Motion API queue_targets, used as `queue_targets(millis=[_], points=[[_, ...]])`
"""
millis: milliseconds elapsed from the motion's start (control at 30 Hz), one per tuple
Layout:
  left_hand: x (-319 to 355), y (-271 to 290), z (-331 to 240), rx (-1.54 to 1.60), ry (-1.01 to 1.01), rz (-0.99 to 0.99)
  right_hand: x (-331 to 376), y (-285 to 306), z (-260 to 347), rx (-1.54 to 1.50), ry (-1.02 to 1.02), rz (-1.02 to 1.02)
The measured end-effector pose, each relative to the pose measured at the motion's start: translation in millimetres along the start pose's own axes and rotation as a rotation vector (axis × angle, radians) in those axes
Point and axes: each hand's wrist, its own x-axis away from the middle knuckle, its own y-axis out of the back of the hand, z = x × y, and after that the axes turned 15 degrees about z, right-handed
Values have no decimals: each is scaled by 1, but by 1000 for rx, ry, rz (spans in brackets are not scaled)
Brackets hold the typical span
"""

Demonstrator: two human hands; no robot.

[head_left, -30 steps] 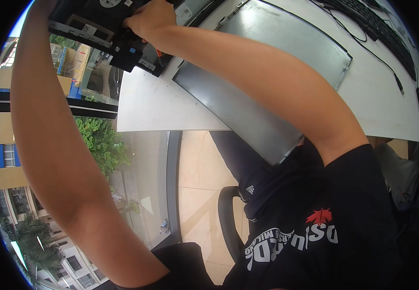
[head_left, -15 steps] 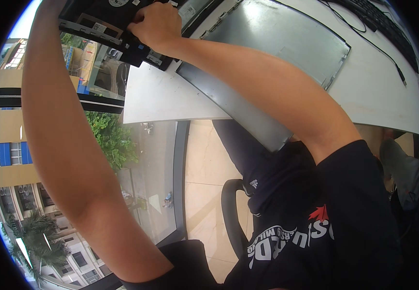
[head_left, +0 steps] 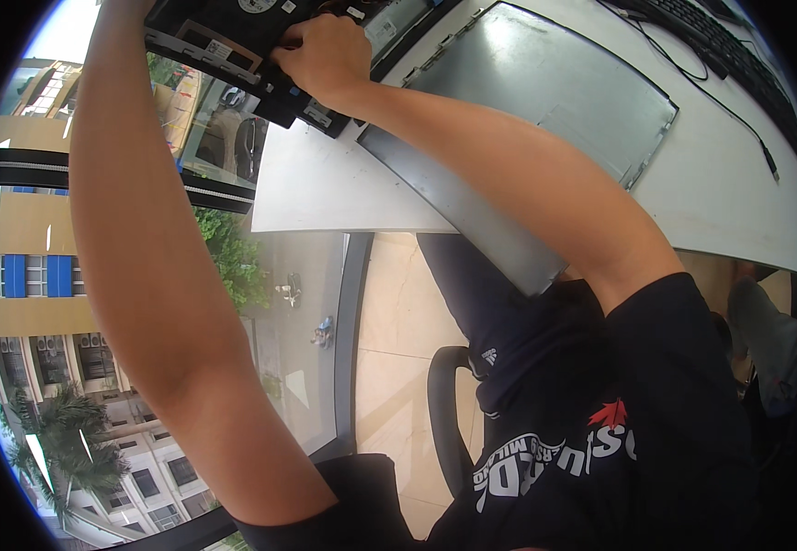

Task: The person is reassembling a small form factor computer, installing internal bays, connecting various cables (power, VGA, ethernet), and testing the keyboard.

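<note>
At the upper left lies a black opened computer case (head_left: 224, 53), cut off by the picture's upper edge, with metal edging and small labels. My right hand (head_left: 329, 60) is over the inside of that case, thumb and fingers curled together; whatever they may pinch is hidden. My left forearm rises along the left side, and its hand lies beyond the upper edge. Under my right forearm a flat grey metal side panel (head_left: 518, 73) rests on the table, its lower corner jutting over the table's front edge above my lap.
The white table (head_left: 325, 184) carries a black keyboard (head_left: 683, 32) and a black cable (head_left: 738, 115) at the far right. Left of the table stands a window with a dark frame (head_left: 350, 340). A chair's curved armrest (head_left: 444, 404) is below. Another person's grey-clad leg (head_left: 766, 340) shows at the right.
The whole view has shifted slightly, so everything sits a little farther right. My right hand stays curled at the same part of the computer case.
</note>
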Motion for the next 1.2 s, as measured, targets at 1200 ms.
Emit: queue_targets(millis=[1200], points=[[-161,177,264,664,252,379,-13,-35,38,-19,54,204]])
